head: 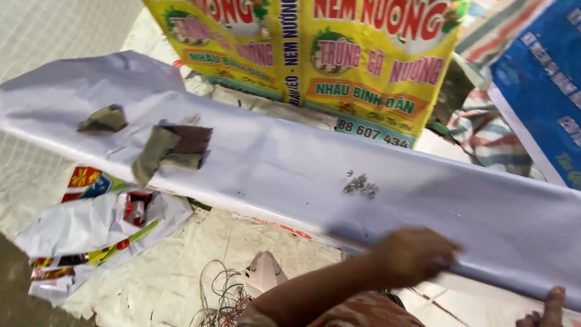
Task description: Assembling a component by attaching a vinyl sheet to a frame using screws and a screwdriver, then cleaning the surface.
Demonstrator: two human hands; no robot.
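Head view: I have my left hand (417,254) low and right of centre, palm down and fingers curled over the near edge of the long white sheet (272,163) — it looks pressed flat on it, though blur keeps me from telling whether it pinches the edge. My right hand (544,309) only shows its fingertips in the bottom right corner, touching the same edge; how far open it is I cannot tell. To smooth well, I judge both palms should slide evenly along the edge without jolting the small metal bits (360,184) just above the left hand. The sheet is glossy, banner-like plastic, running diagonally across the frame. Worn cloth scraps (172,148) lie at its upper left — a yellow printed banner (375,66) behind.
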